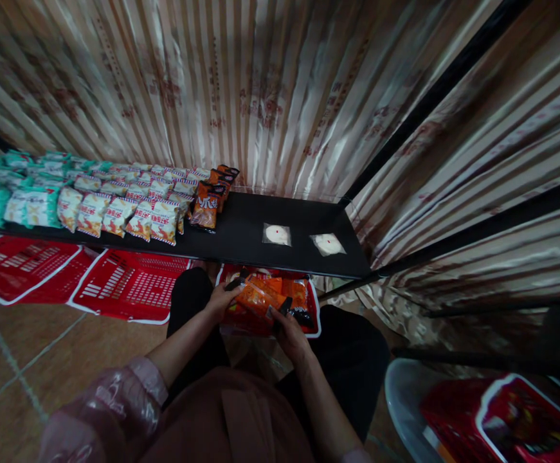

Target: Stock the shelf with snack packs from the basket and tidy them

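Note:
Both hands grip an orange snack bag [259, 297] with dark ends, held over a red basket [317, 315] between my knees. My left hand [222, 299] is closed on the bag's upper left end, and my right hand [289, 333] is closed on its lower right end. Beneath it in the basket lie more orange bags [299, 292], partly covered. On the black shelf [241, 247] just beyond, several similar orange bags [206, 209] stand in a row running back. To their right, two flat clear packets [276, 234] with white round contents lie apart.
White snack bags [137, 218] and green-and-white bags [43, 206] fill the shelf's left part. Red baskets [132, 283] sit on the tiled floor below it. A pale tub [400, 399] with a red basket is at lower right. Black poles [434, 103] and a striped curtain [260, 83] enclose the shelf.

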A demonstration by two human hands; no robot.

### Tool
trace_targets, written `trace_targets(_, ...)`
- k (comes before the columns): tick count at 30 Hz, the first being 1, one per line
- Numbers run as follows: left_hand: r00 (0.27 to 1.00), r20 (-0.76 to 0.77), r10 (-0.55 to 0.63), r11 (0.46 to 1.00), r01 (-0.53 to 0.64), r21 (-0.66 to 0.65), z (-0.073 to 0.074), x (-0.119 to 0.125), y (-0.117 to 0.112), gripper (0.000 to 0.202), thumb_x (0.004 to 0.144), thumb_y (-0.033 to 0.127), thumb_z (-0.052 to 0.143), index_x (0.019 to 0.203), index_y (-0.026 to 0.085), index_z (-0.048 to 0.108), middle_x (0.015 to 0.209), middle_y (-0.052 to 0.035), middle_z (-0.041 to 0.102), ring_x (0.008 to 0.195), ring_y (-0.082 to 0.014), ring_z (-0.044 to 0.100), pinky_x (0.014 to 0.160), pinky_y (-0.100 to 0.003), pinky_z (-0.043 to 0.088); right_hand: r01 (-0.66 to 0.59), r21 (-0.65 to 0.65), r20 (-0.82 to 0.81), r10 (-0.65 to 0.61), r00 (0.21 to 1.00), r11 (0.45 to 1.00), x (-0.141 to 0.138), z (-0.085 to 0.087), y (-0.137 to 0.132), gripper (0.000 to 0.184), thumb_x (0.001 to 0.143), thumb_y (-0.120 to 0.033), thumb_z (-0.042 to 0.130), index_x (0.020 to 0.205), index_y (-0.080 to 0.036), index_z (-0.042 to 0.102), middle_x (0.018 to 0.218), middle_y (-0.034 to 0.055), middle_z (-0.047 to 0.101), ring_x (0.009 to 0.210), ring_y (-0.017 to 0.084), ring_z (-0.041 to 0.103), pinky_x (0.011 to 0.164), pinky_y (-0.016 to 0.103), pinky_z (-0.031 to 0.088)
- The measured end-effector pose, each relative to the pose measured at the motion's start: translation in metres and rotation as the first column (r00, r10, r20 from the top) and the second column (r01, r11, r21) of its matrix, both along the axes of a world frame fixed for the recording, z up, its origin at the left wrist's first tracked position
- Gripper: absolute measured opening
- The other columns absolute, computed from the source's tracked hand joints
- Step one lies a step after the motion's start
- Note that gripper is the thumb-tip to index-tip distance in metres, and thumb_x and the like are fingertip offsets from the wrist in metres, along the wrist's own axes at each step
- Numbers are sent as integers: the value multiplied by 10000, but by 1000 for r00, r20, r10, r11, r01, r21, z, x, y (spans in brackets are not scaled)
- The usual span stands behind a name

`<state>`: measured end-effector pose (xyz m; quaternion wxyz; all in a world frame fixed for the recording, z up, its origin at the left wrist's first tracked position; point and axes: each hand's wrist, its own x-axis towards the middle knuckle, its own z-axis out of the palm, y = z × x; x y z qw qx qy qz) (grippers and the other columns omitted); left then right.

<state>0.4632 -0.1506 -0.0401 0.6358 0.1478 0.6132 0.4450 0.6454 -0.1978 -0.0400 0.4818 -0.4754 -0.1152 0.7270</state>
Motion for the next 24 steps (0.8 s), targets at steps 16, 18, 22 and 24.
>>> trace_targets(16,983,-50,177,984,-178,-29,-2,29,-6,628,640,294,795,1180,209,486,843,-9,637,582,-116,614,557,-260,520,39,9,28,-40,999,999,-2,-11,-6,492,524,-251,831,983,-192,664,911,26,739,898,232,680,836,355,528)
trace_targets(18,979,-37,199,980,-200,-17,-4,33,-8,575,668,310,773,1165,205,503,832,-15,650,584,-123,618,543,-255,516,51,5,20,-51,999,999,-5,-14,-7,469,525,-241,827,962,-197,665,879,13,740,874,232,683,817,357,534)
trace_targets(22,976,10,217,976,-217,9,-7,40,-15,486,651,356,779,1044,157,573,749,-32,670,598,-153,638,558,-261,516,55,7,37,-55,998,998,-12,-21,-11,483,527,-252,822,980,-211,659,880,0,736,874,230,678,793,353,541)
trace_targets(24,978,63,199,979,-201,26,-8,42,-18,476,636,368,786,1010,149,587,755,-44,683,633,-166,654,602,-272,524,26,37,63,-28,998,999,-15,-23,-14,504,549,-277,812,1022,-222,647,912,-3,731,900,216,670,802,340,537)
